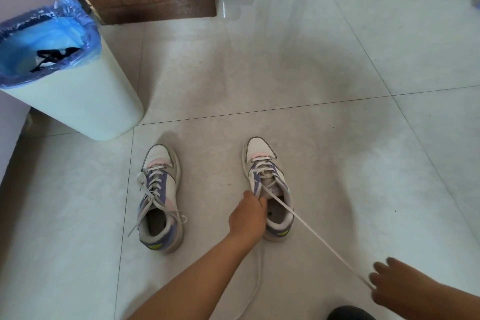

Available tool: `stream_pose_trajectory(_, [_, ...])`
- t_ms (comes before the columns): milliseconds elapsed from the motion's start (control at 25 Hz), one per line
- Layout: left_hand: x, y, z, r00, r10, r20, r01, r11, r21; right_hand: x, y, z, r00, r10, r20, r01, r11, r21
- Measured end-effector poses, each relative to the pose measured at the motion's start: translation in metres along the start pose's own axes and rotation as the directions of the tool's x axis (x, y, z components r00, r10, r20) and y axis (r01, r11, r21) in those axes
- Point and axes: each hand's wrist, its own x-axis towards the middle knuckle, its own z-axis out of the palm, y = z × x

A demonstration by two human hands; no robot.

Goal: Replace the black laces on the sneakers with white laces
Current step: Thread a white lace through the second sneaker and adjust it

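Two sneakers on tiled floor, lower centre of frame. Left sneaker [160, 197] fully laced in white, ends loose. Right sneaker [268, 189] partly laced. Left hand [248, 215] curled around sneaker's collar edge. Right hand [397, 291], lower right, pinches white lace [315, 234] pulled taut from eyelets. Black laces [50, 58] lie in blue-lined bin [85, 101], upper left.
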Motion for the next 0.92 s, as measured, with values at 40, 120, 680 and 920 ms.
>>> stream_pose_trajectory(40, [0.001, 0.0, 0.0, 1.0, 0.002, -0.004, -0.002, 1.0, 0.014, 0.003, 0.0, 0.001, 0.997, -0.002, 0.077, 0.006, 0.998, -0.061])
stream_pose_trajectory(120, [0.002, -0.002, 0.0, 1.0, 0.014, -0.001, -0.014, 0.999, 0.03, 0.025, -0.002, -0.018, 0.997, -0.059, 0.045, 0.059, 0.998, 0.017])
stream_pose_trajectory(680, [0.004, -0.001, -0.005, 0.999, 0.046, -0.011, -0.044, 0.993, 0.11, 0.117, -0.032, -0.093, 0.979, 0.109, -0.174, -0.041, 0.934, 0.356])
stream_pose_trajectory(920, [0.004, 0.003, -0.007, 1.0, -0.002, -0.014, 0.003, 0.997, 0.083, 0.089, -0.036, -0.086, 0.989, -0.139, 0.051, 0.109, 0.919, 0.379])
